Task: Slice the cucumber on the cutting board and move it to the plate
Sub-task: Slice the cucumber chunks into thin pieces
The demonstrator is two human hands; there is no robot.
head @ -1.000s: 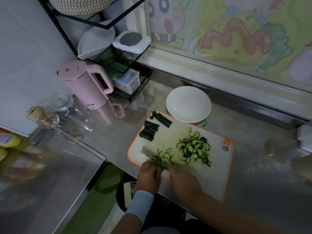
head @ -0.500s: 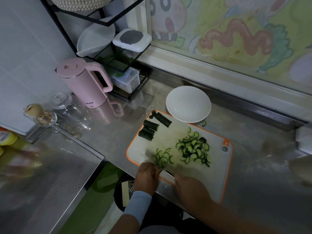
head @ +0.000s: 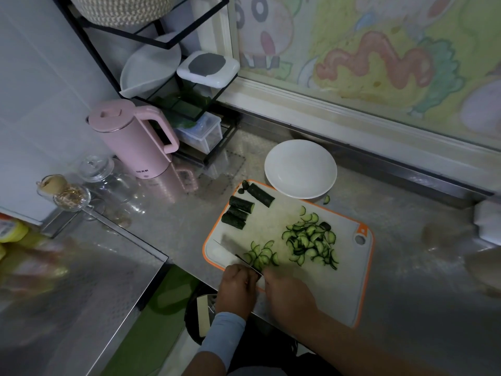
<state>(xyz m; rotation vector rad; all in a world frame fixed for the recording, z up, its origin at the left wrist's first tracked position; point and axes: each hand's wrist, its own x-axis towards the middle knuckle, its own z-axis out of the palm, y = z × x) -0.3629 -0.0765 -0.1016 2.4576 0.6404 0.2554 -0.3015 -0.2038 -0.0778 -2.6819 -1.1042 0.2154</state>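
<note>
Cucumber slices [head: 261,255] at cutting board [head: 339,289] near edge, just beyond knuckles; right hand [head: 287,293] grips knife [head: 230,252]; left hand [head: 237,286] curled, contents hidden.

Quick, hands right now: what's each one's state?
Left hand: fingers curled by the knife; contents hidden, cannot tell.
Right hand: grip closed on the knife handle.

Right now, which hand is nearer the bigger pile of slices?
Right. The right hand sits just this side of the pile; the left hand is further left, beyond the knife.
</note>
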